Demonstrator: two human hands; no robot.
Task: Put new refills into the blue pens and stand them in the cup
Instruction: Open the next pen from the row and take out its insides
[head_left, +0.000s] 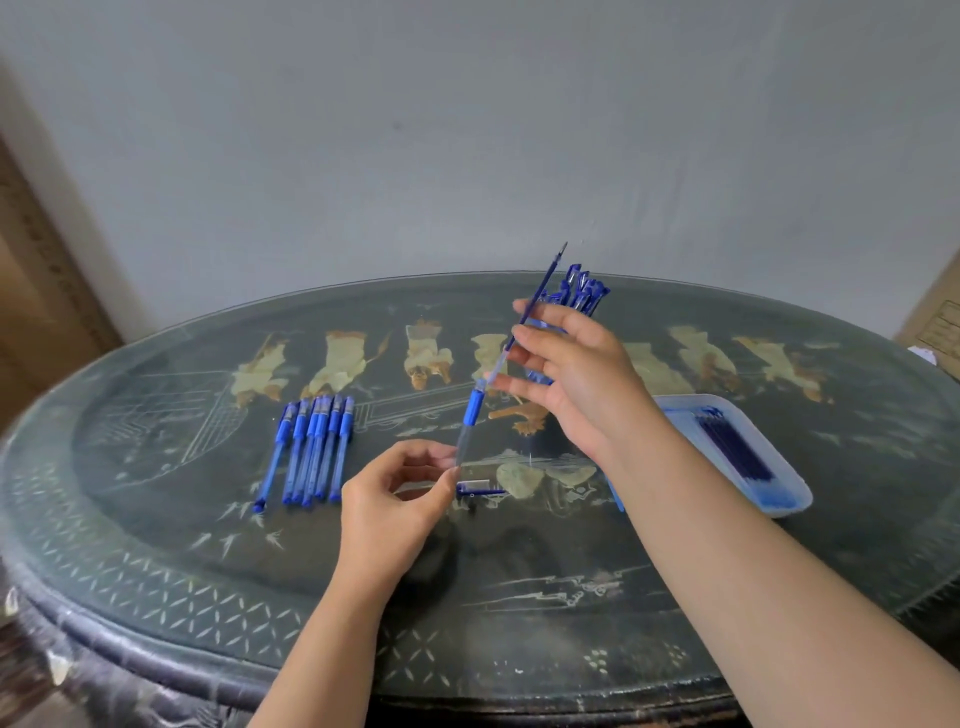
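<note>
Holding: left hand (400, 499) pinches the clear lower end of a pen barrel (475, 408), tilted, above the worktop (156, 519).
Refill: blue refill (540, 283) sticks out of the barrel top, tip up and right.
Right grip: right hand (576, 374) has fingers spread and straight against the refill; pinching or only touching, cannot tell.
Left of hands: row of blue pens (311, 447) lying flat.
Near left fingertips: loose cap (480, 488).
Right: tray (789, 499) with spare refills (732, 447).
Back: upright pens (584, 291) behind right hand, cup hidden.
</note>
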